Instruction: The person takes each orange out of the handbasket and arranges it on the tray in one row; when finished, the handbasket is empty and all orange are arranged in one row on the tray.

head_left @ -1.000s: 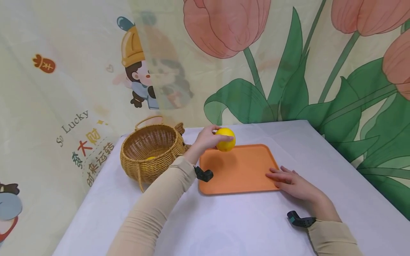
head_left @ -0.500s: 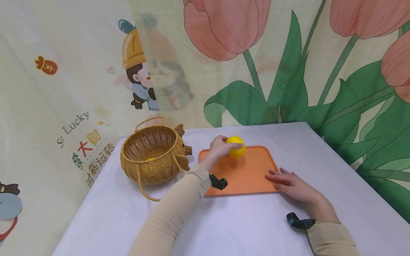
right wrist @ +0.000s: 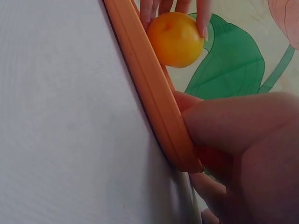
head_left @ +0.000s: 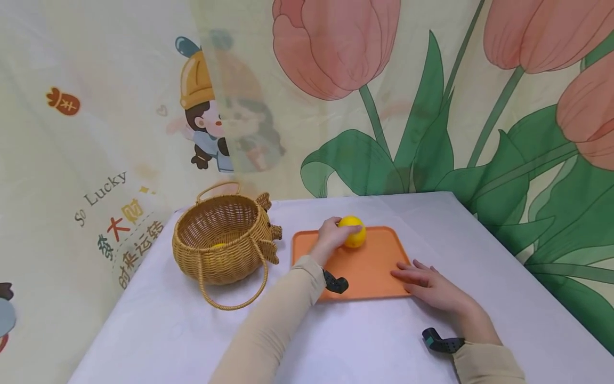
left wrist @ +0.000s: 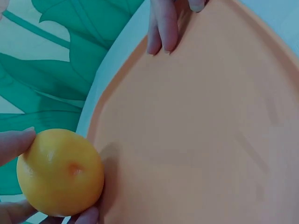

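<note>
My left hand grips a round yellow fruit at the far edge of the orange tray; whether the fruit touches the tray is unclear. In the left wrist view my fingers curl round the fruit just over the tray. My right hand lies flat with straight fingers on the tray's near right corner. In the right wrist view my thumb presses against the tray's rim, and the fruit shows beyond.
A wicker basket with loop handles stands left of the tray, with another yellow fruit inside. The white tablecloth runs to a printed curtain at the back and left. The table's right edge falls away.
My left hand has carried the yellow fruit rightward and down, from above the tray's far left corner to low over the tray. The right hand has stayed on the tray's corner.
</note>
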Demonstrator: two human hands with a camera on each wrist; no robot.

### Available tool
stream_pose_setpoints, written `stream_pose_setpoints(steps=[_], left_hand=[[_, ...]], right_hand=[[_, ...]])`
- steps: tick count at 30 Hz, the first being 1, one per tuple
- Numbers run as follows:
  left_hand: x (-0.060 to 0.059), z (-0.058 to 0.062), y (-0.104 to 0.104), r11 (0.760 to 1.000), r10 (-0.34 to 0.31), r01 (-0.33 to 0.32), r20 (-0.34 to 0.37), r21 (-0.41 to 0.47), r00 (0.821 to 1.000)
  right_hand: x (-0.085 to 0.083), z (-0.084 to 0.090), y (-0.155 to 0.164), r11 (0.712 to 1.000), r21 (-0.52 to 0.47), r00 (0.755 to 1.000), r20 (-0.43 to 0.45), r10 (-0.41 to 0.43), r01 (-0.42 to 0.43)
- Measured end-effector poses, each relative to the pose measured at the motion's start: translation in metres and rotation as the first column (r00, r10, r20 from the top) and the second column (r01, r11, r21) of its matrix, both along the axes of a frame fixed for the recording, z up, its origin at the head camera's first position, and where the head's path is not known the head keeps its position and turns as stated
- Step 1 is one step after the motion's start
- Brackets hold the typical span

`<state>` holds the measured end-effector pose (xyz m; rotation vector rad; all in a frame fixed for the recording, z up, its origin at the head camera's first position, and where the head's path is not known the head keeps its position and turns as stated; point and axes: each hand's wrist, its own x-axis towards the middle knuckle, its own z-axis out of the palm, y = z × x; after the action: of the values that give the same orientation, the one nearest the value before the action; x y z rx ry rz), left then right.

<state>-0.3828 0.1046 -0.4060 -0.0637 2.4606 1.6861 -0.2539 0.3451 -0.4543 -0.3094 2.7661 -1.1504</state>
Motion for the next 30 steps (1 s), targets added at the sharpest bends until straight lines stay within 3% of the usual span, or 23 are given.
stream_pose_setpoints(steps=[14, 19, 30], left_hand=[[0.0, -0.006, 0.017, 0.999, 0.004, -0.004, -0.005, 0.049, 1.0], [-0.004, -0.009, 0.017, 0.999, -0.026, 0.027, -0.027, 0.037, 0.999], [-0.004, -0.002, 0.023, 0.999, -0.022, 0.021, 0.044, 0.039, 0.999]], right_hand=[[0.0, -0.003, -0.001, 1.0, 0.029, 0.999, -0.041, 0.006, -0.005], [-0.001, -0.003, -0.002, 1.0, 0.028, 0.999, -0.043, 0.004, -0.003], [-0.001, -0.002, -0.001, 0.999, 0.045, 1.0, -0.022, -0.005, 0.006]])
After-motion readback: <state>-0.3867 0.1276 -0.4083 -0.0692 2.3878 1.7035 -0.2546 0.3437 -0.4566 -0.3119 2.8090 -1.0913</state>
